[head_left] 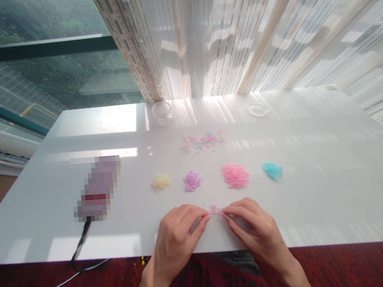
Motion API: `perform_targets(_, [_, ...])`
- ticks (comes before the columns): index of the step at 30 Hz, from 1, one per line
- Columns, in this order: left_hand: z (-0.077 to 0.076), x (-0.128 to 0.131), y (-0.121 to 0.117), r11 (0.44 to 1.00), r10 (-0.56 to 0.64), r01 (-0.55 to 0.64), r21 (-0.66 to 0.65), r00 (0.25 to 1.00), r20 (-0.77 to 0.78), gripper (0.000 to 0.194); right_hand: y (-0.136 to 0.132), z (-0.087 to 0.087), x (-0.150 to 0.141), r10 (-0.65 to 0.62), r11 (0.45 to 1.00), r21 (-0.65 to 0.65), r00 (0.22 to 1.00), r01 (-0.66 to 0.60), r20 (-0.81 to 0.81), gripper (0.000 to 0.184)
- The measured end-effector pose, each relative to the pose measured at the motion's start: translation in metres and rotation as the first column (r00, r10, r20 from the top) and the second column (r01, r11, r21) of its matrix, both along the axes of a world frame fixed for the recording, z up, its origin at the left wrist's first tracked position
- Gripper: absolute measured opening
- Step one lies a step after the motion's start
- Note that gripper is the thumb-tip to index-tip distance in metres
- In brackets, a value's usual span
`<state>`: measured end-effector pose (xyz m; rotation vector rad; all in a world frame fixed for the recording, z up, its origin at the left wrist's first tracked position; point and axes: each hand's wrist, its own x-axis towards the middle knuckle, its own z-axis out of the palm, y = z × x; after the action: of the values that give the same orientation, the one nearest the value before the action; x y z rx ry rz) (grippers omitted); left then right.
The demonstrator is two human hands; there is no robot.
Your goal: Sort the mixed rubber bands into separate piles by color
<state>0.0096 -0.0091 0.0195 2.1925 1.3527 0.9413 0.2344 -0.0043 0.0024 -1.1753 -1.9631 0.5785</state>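
Near the front edge of the table, my left hand [184, 226] and my right hand [254, 224] face each other, thumb and forefinger of each pinched together. Between the fingertips is a small cluster of thin, mostly pink rubber bands [214, 209], and both hands grip at its sides. Exactly which strands each hand holds is too small to tell. Beyond my hands lie separate heaps of small bands: pale yellow [161, 182], purple [193, 180], pink [235, 176] and turquoise [273, 172]. Farther back, a loose mixed-colour pile [202, 141] is spread out.
A clear round container [162, 112] stands at the back edge, and a clear lid [258, 109] lies to its right. On the left a blurred purple device [98, 189] has a black cable [83, 236] running off the white table [328, 186]. Striped curtains [210, 41] hang behind.
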Motion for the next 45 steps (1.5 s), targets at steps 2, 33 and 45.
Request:
perform_targets(2, [-0.0010, -0.0003, -0.0003, 1.000, 0.007, -0.007, -0.001, 1.000, 0.028, 0.009, -0.0002, -0.0003, 0.0001, 0.005, 1.000, -0.004, 1.000, -0.005, 0.011, 0.015])
perform_targets(33, [-0.0083, 0.0058, -0.0056, 0.996, -0.015, 0.042, -0.083, 0.952, 0.306, 0.010, -0.0028, 0.0042, -0.0084, 0.077, 0.997, 0.042, 0.983, -0.071, -0.165, 0.024])
perform_targets(45, [-0.0070, 0.0049, -0.0063, 0.996, -0.026, 0.046, -0.075, 0.969, 0.245, 0.008, -0.0058, 0.0020, -0.0074, 0.069, 0.997, 0.056, 0.984, -0.061, -0.166, 0.021])
